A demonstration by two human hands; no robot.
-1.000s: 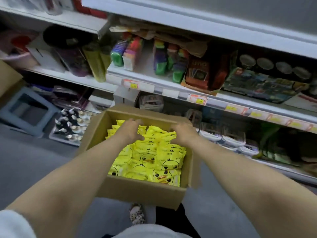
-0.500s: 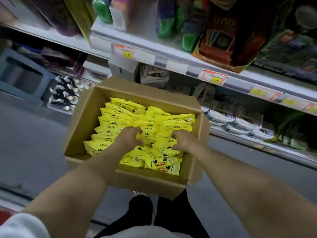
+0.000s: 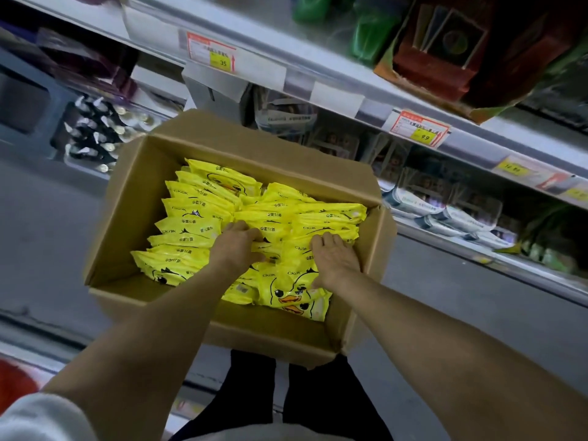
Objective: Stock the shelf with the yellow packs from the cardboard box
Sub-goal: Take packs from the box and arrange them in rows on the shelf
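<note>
Centre frame, the yellow packs (image 3: 197, 224) stand in rows inside the cardboard box (image 3: 133, 198); my left hand (image 3: 237, 246) curls fingers and thumb round a few; my right hand (image 3: 334, 259) lies loosely spread on their neighbours, gripping nothing; I'd squeeze one bundle between both, lift straight, then aim for the shelf (image 3: 270, 39) above.

Your left hand (image 3: 237, 246) rested inside the open brown cardboard box (image 3: 127, 218), fingers curled over the top edges of the yellow duck-printed plastic packs (image 3: 197, 224) standing in rows. Your right hand (image 3: 334, 259) lay on the packs just beside it, fingers fairly straight, thumb spread. Behind the box ran a grey metal shelf (image 3: 280, 36) carrying red-and-yellow price tags (image 3: 211, 52).
</note>
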